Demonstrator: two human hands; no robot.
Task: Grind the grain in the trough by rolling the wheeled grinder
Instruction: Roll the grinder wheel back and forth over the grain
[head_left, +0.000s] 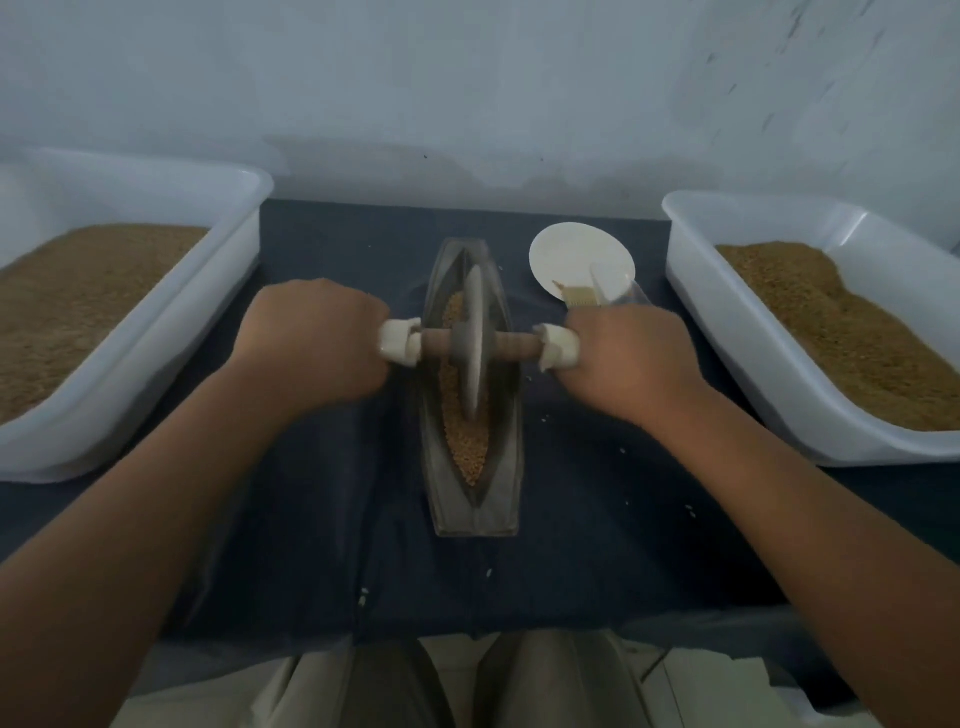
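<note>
A narrow boat-shaped metal trough (470, 512) lies lengthwise on the dark cloth in front of me, with golden grain (467, 441) along its groove. The grey grinder wheel (474, 343) stands upright in the groove near the trough's middle, on a wooden axle (514, 344) with white-wrapped ends. My left hand (311, 340) grips the axle's left end. On the other side, my right hand (618, 358) grips the right end. Both fists are curled round the handles, which are mostly hidden.
Two white plastic tubs of brown grain flank the trough, one at the left (228, 291) and one at the right (691, 291). A white dish (576, 254) with a small brush (576, 296) sits behind my right hand. A pale wall (467, 78) rises behind. Loose grains dot the cloth (597, 545).
</note>
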